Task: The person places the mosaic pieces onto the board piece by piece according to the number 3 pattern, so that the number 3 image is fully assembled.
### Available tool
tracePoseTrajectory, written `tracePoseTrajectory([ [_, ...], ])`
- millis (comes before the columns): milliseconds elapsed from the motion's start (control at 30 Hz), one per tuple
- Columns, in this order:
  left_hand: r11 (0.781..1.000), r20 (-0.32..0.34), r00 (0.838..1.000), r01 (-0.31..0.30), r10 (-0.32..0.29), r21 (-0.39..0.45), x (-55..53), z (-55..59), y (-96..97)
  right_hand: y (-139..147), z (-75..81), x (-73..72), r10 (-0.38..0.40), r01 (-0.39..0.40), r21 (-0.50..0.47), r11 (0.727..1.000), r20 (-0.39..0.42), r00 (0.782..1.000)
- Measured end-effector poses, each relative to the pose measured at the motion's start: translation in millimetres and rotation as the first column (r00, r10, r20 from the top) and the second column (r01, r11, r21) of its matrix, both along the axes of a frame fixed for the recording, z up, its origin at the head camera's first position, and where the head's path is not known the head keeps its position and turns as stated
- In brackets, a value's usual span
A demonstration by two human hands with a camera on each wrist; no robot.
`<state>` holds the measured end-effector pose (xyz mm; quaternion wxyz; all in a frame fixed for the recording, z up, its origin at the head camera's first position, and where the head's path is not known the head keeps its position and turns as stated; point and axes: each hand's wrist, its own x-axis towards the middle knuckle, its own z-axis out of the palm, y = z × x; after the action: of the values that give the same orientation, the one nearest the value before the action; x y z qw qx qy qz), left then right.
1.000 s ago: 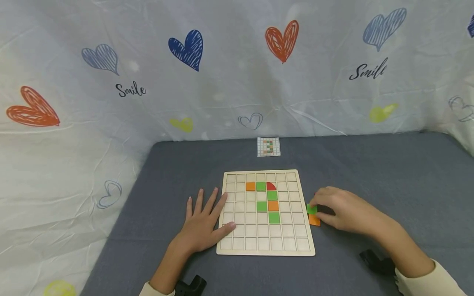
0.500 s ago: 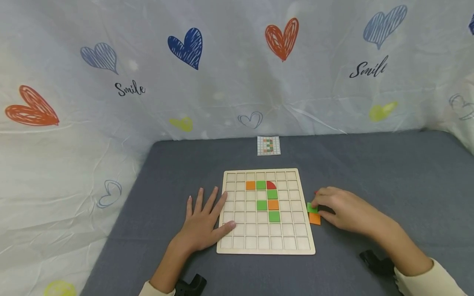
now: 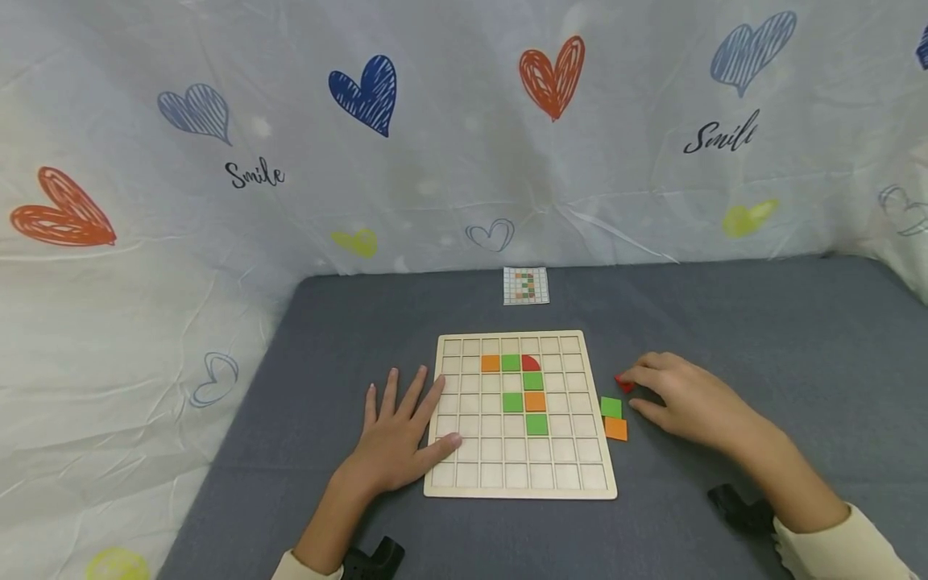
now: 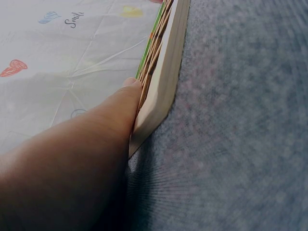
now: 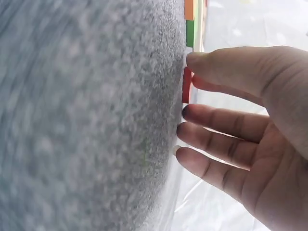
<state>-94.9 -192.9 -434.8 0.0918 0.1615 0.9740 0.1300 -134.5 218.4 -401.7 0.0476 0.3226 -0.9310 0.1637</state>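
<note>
A wooden grid board [image 3: 478, 475] lies on the cloth, with several orange and green square tiles and a red rounded tile [image 3: 530, 363] set in its cells. My left hand [image 3: 391, 451] rests flat with spread fingers on the board's left edge, its thumb over the border; the left wrist view shows the thumb [image 4: 110, 115] against the rim. Right of the board, the fingers of my right hand [image 3: 681, 395] touch a red tile [image 5: 186, 85], which they partly cover. In the right wrist view the thumb stands a little apart from that tile.
Beside the board's right edge lie a loose green tile [image 3: 611, 408] and an orange tile [image 3: 615, 428], edge to edge. A small printed pattern card [image 3: 526, 286] lies behind the board, near the white curtain [image 3: 435, 185]. Grey cloth [image 3: 725, 322] covers the table.
My right hand has moved from the green tile slightly away and up to the red tile, uncovering the green one. My left hand and the board stay put.
</note>
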Motion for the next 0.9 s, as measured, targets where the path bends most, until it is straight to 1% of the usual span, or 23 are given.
tracePoseTrajectory([
  [167, 1.000, -0.007, 1.000, 0.001, -0.001, 0.005, 0.4, -0.6, 0.0, -1, -1.6, 0.1, 0.003, -0.004, -0.023, 1.000, -0.012, 1.000],
  [400, 0.999, -0.052, 0.999, 0.000, 0.002, 0.040, 1.0, -3.4, -0.2, -12, -2.7, 3.0, -0.049, 0.049, -0.003, 0.999, -0.074, 0.996],
  [600, 0.999, -0.062, 0.998, 0.003, 0.000, 0.054, 0.7, -5.9, -0.9, -18, -3.6, 4.5, -0.111, 0.110, -0.015, 0.994, -0.074, 0.991],
  [900, 0.998, -0.076, 0.997, 0.002, 0.002, 0.059, 0.8, -6.4, -1.1, -21, -6.1, 7.0, -0.131, 0.129, -0.022, 0.991, -0.136, 0.982],
])
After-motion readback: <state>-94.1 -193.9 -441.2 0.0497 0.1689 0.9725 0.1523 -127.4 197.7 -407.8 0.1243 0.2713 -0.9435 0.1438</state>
